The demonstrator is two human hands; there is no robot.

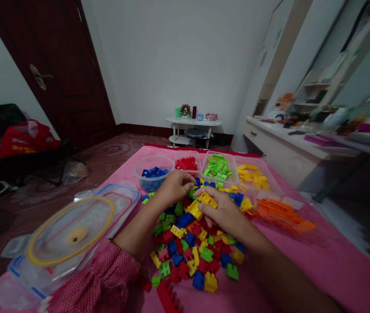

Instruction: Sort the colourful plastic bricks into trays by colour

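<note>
A mixed pile of red, blue, green and yellow toy building bricks (188, 254) lies on the pink cloth. My left hand (175, 188) reaches over the pile's far left part, its fingers curled together; what they hold, if anything, is hidden. My right hand (222, 211) is closed around a yellow building brick (207, 199) above the middle of the pile. Another yellow brick (194, 210) shows just under its fingertips, and I cannot tell whether it is held too. Beside it lies a long blue brick (185, 220).
Behind the pile stand a round tub of blue bricks (136, 171) and clear boxes of red bricks (186, 163), green bricks (218, 167) and yellow bricks (253, 176). Orange bricks (282, 213) fill a box at right. Stacked lids (70, 232) lie at left.
</note>
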